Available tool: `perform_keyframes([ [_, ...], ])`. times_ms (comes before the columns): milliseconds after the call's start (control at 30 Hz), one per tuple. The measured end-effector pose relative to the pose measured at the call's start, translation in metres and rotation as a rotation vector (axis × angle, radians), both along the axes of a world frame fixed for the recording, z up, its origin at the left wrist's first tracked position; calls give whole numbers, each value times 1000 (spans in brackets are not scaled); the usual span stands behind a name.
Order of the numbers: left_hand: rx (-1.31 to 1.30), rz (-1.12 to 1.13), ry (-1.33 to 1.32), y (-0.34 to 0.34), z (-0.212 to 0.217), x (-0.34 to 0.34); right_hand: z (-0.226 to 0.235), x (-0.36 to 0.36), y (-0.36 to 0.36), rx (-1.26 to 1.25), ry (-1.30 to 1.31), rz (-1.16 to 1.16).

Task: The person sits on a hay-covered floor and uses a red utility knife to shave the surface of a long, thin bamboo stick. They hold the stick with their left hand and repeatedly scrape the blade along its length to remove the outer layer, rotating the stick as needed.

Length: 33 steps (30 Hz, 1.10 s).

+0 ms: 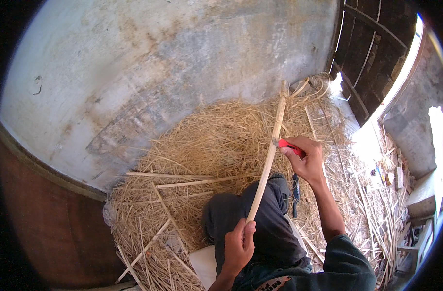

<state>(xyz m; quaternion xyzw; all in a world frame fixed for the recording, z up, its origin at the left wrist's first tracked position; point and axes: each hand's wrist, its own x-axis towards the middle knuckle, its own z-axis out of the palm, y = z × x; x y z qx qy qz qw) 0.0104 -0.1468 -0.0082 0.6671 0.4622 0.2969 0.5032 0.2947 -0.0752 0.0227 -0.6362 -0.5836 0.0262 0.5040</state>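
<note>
A long pale strip of split bamboo or wood runs slantwise up and away across my lap. Its near end is gripped in my left hand, with the thumb lying along the top. My right hand is closed round a red utility knife, whose blade meets the strip partway along its length. Toward the far end a thin curled shaving stands off the strip. Beside my knee lies a dark, narrow object that I cannot name.
A heap of straw-like shavings covers the floor in front, against a stained wall. Loose strips lie at the left, more sticks at the right. A dark plank door stands at the far right, a brown panel at the left.
</note>
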Motion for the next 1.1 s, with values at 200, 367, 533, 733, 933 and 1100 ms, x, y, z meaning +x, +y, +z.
perform_keyframes([
  [200, 6, 8, 80, -5, -3, -8, -23, 18, 27, 34, 55, -106],
  [367, -48, 3, 123, -16, -13, -17, -41, 46, 41, -46, -55, -233],
  [533, -72, -8, 59, -18, -25, -20, -58, 54, 41, -154, 338, -7],
  [733, -561, -61, -280, -2, -36, -33, -57, 56, 28, -196, 998, 407],
  [933, -280, 5, -232, 11, -18, -13, -43, 15, -2, -288, 650, 231],
  [1100, -362, 78, -382, 23, -2, 0, -45, -28, -28, -169, 226, 305],
])
